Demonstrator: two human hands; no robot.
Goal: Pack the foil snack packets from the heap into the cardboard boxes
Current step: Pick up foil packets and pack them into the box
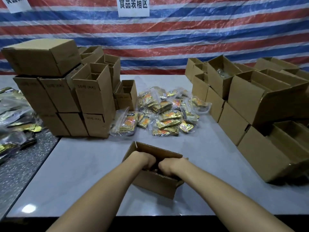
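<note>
An open cardboard box [156,185] stands on the grey table [80,173] right in front of me. My left hand [147,160] and my right hand [168,166] both reach down into it, side by side and nearly touching. Their fingers are hidden below the box rim, so what they hold cannot be seen; something dark shows between them inside the box. The heap of gold and orange foil snack packets [160,113], some in clear bags, lies on the table beyond the box.
Stacked cardboard boxes [70,101] rise at the left, some open on top. More open boxes [247,104] are piled along the right side. Further packets in clear bags [15,118] lie on a dark speckled surface at far left. A striped tarp hangs behind.
</note>
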